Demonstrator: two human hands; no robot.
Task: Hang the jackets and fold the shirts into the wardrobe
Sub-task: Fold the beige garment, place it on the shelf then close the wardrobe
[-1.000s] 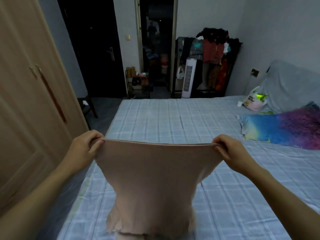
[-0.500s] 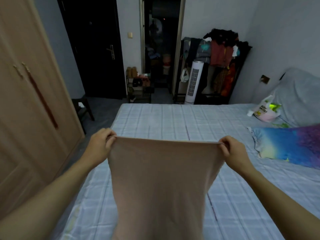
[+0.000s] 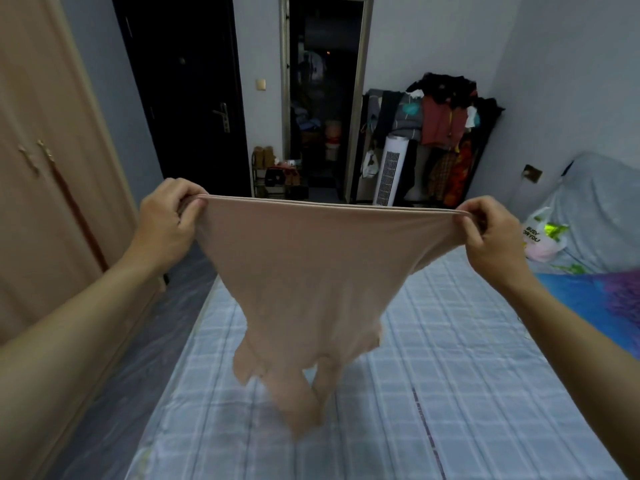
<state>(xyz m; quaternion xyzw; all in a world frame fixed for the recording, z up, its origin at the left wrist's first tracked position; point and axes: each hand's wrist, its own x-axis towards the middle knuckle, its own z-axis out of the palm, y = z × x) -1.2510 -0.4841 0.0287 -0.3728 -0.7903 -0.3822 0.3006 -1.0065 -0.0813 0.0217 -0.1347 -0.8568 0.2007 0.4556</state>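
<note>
Both forearms bare, extended forward and raised, spread well apart; left hand with fingers curled and thumb pressed against them in a pinch; right hand likewise curled, fingertips folded inward; backs of both hands toward the camera; wrists roughly level.

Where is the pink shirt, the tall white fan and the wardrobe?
pink shirt [image 3: 311,268], head view, middle of the cloth.
white fan [image 3: 390,171], head view, front grille.
wardrobe [image 3: 45,209], head view, door panel.
</note>
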